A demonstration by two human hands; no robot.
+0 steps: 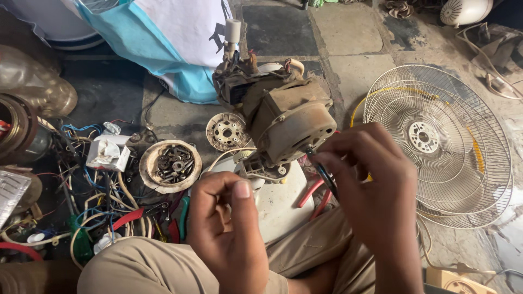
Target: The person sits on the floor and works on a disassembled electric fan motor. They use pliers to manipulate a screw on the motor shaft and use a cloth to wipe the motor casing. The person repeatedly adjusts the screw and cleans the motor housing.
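While the left hand clenches below the fan motor as if bracing its bracket, the right hand pinches a dark tool against the casing.

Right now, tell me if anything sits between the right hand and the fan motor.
Nothing visible does. The right hand already holds a dark tool against the fan motor, with no object between them. The left hand is lower, beside the motor's base.

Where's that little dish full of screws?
The screw dish sits on the floor left of centre in the head view, between the tangled wires and the fan motor, just above the left hand.
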